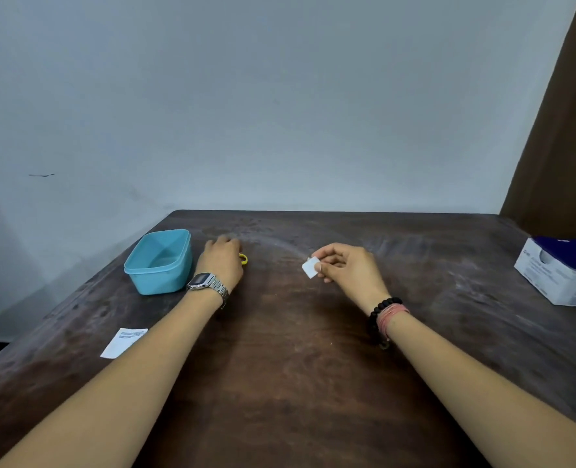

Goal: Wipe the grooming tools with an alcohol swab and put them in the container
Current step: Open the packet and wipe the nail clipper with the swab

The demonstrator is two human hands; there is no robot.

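Observation:
A light blue plastic container (159,261) stands open at the far left of the dark wooden table (290,349); its inside looks bare. My left hand (221,260) lies palm down just right of it, covering a tool. Only a yellow loop (243,258) of that tool shows at the fingers, so I cannot tell whether the hand grips it. My right hand (345,266) hovers over the middle of the table and pinches a small white alcohol swab (310,267) between thumb and fingertips.
A white and dark blue cardboard box (560,275) sits at the right edge of the table. A torn white swab wrapper (123,342) lies near the left edge. The table's far edge meets a pale wall; a brown curtain (556,130) hangs at the right.

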